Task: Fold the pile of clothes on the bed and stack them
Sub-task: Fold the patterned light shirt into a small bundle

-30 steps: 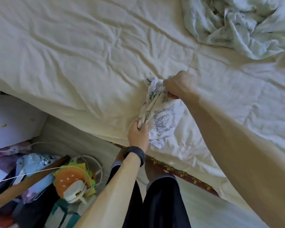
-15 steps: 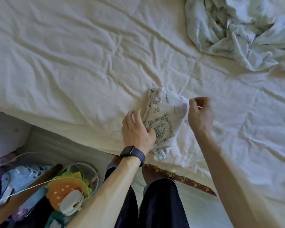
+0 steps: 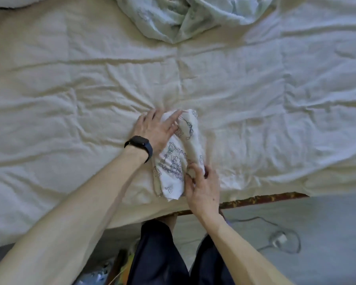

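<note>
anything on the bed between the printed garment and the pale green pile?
Head view: nothing but bare wrinkled sheet between the printed garment and the pale green pile.

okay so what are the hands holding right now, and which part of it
The small printed garment on the bed. The right hand pinches its near right edge; the left hand lies flat, open, on its far left end.

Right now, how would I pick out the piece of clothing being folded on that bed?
Start at the wide cream bed sheet and go to its near edge, where both hands meet. Under the left hand, which wears a dark wristband, and the right hand lies a small white garment with blue line drawings. The crumpled pale green pile at the far edge is plain, not printed.
</note>
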